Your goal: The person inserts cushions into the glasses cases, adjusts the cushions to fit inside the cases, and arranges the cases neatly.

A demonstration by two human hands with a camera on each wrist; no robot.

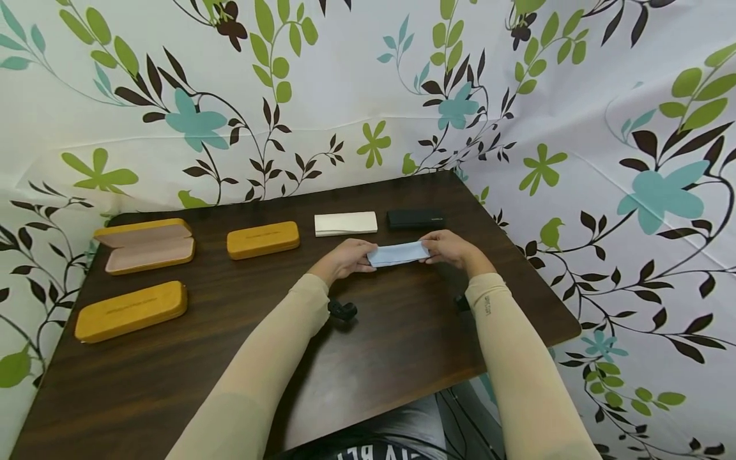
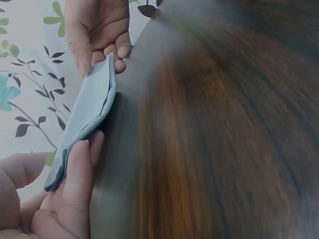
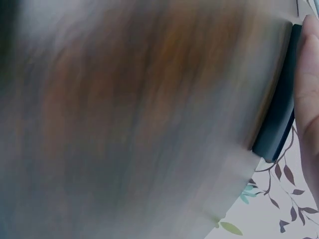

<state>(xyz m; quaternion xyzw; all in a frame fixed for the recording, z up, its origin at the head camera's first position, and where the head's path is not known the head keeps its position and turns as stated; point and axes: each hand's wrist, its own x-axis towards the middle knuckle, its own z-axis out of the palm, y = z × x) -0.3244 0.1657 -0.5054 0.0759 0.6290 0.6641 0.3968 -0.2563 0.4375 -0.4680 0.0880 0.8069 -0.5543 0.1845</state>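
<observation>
A light blue folded cloth (image 1: 398, 254) is stretched between my two hands, above the table. My left hand (image 1: 347, 259) grips its left end, and in the left wrist view the left fingers (image 2: 79, 172) lie along the fold's near edge. At the other end, the right hand (image 1: 454, 249) pinches the cloth between thumb and fingers. Behind the hands lie a cream flat folded pouch or cloth (image 1: 345, 223) and a black glasses case (image 1: 415, 219). In the right wrist view, only part of the right hand (image 3: 310, 99) shows, beside the black case (image 3: 279, 99).
On the dark wooden table (image 1: 241, 332), two closed yellow glasses cases (image 1: 263, 240) and an open yellow case (image 1: 151, 259) with a pinkish lining stand to the left. A patterned curtain (image 1: 322, 96) hangs behind the table and along its right side.
</observation>
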